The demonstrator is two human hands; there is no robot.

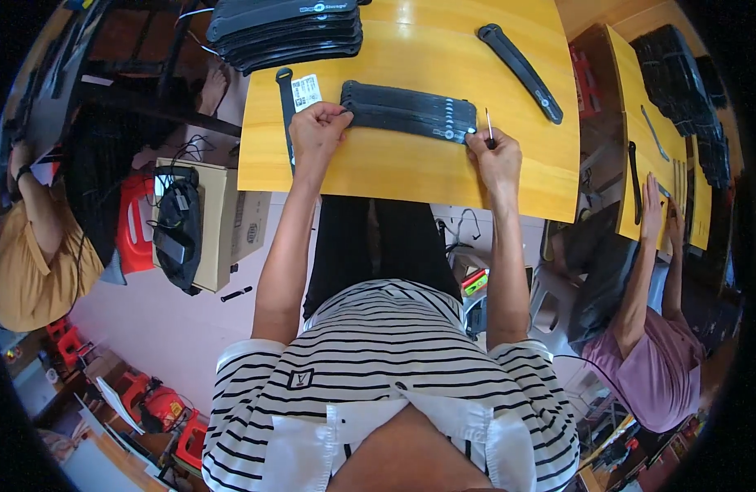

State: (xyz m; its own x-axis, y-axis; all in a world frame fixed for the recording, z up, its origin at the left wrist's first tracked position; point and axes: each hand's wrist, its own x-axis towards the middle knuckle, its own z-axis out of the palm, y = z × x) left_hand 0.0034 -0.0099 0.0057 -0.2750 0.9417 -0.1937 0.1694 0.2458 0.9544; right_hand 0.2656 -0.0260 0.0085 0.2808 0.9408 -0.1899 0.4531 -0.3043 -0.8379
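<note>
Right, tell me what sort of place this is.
Probably a small workshop for handwork: a thick stack of black straps sits on this yellow table, and another person has their hands on a neighbouring yellow table bearing a similar dark pile.

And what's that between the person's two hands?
In the head view, a row of overlapping black straps lies between the left hand and the right hand, one hand at each end.

strap stack (288, 37): cut off at top | tool (491, 143): partly hidden by right fingers (477, 142)
</note>
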